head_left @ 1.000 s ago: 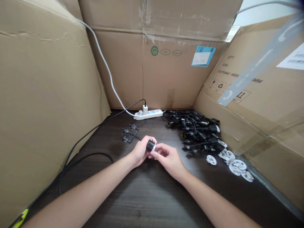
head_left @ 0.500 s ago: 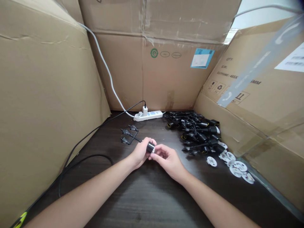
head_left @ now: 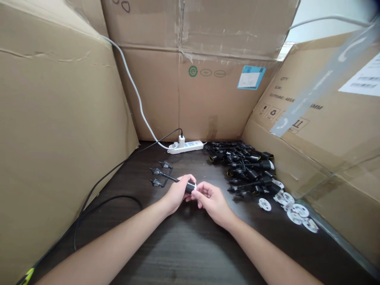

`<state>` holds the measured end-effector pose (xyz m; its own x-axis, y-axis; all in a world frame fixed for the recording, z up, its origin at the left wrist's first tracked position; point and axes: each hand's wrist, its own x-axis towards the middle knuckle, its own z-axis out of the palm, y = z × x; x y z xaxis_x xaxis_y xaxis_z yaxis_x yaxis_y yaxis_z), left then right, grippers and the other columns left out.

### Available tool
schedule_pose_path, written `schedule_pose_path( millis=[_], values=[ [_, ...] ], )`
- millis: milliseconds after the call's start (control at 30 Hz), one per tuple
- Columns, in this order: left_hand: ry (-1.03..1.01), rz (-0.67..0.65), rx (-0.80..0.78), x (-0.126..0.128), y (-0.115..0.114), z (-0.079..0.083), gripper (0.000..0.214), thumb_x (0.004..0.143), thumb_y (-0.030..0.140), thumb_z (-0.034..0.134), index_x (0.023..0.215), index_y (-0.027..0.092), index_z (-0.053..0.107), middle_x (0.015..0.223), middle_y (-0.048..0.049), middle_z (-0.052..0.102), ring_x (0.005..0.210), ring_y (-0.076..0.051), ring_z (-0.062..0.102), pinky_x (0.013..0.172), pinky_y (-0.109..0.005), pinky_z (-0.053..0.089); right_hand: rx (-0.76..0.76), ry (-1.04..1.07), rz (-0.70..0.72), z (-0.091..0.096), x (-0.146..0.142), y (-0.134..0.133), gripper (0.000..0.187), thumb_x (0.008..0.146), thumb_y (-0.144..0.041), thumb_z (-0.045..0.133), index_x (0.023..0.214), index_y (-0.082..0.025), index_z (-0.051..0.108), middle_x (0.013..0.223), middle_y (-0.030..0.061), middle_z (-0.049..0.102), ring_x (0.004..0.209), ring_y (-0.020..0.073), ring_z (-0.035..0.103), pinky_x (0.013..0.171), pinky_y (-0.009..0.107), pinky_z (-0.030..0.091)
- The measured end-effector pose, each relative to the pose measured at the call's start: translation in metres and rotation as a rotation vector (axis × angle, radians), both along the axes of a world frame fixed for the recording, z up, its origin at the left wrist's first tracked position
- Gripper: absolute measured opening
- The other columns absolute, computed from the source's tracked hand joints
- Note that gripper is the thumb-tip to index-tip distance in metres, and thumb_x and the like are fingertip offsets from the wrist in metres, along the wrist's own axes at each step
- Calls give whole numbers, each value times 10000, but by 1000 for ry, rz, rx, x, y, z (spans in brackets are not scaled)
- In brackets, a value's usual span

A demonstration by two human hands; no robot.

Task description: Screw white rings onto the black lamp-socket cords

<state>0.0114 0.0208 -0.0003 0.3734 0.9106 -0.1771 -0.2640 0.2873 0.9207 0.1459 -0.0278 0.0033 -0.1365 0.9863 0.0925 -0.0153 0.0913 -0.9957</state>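
Note:
My left hand (head_left: 179, 194) is wrapped around the black cylindrical base of a miniature lamp post (head_left: 166, 175). Three small lanterns at its other end point to the left, above the table. A white round disc (head_left: 195, 187) shows at the base's open end, and the fingertips of my right hand (head_left: 211, 199) are closed at its edge. Part of the disc is hidden behind my fingers. To the right lies a heap of similar black lamp posts (head_left: 252, 170), and beside it are several loose white discs (head_left: 300, 210).
A white power strip (head_left: 188, 147) with a plugged-in adapter lies at the back of the dark table (head_left: 166, 249). Black cable (head_left: 101, 179) runs along the left. Cardboard boxes (head_left: 59, 118) wall in the left, back and right sides.
The base's end with the disc has turned slightly to the right and down in my left hand, and the lanterns have tilted a little. My right fingers stay at the disc.

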Motion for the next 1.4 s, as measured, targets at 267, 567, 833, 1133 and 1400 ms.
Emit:
schedule_pose_path(
  millis=[267,567,833,1133,1400],
  values=[
    [-15,-4,-23,0,1,-2,252,759,423,552,717,175,531,556,52,459,430,-69,416,383,-170,290,52,-60,76,-4,0,0,247,877,-430,648,886,-183,646,784,58,728,693,176,666,530,242,467],
    [-20,-94,43,-3,-2,6,254,785,406,521,679,175,526,501,28,492,420,-93,464,382,-173,295,31,-69,64,-4,3,0,384,884,-551,625,795,-178,605,725,15,668,495,88,510,510,231,417],
    [5,-125,53,-2,3,-2,263,811,422,494,712,182,535,455,36,485,377,-99,451,354,-171,286,12,-54,67,-4,1,0,391,883,-566,610,779,-189,588,694,0,641,486,97,503,500,240,403],
    [219,-146,207,-1,-2,-1,308,875,478,475,763,194,516,569,58,470,368,-64,360,327,-177,282,260,-428,-175,-4,3,-3,350,746,-247,781,1041,-245,591,870,-1,641,618,144,559,579,268,441],
    [183,-282,330,-5,-2,-6,301,854,454,574,994,198,499,611,74,484,414,-68,386,375,-176,318,266,-388,-225,-5,5,0,278,805,-188,673,1077,-246,682,920,39,665,673,170,586,624,294,471]
  ],
)
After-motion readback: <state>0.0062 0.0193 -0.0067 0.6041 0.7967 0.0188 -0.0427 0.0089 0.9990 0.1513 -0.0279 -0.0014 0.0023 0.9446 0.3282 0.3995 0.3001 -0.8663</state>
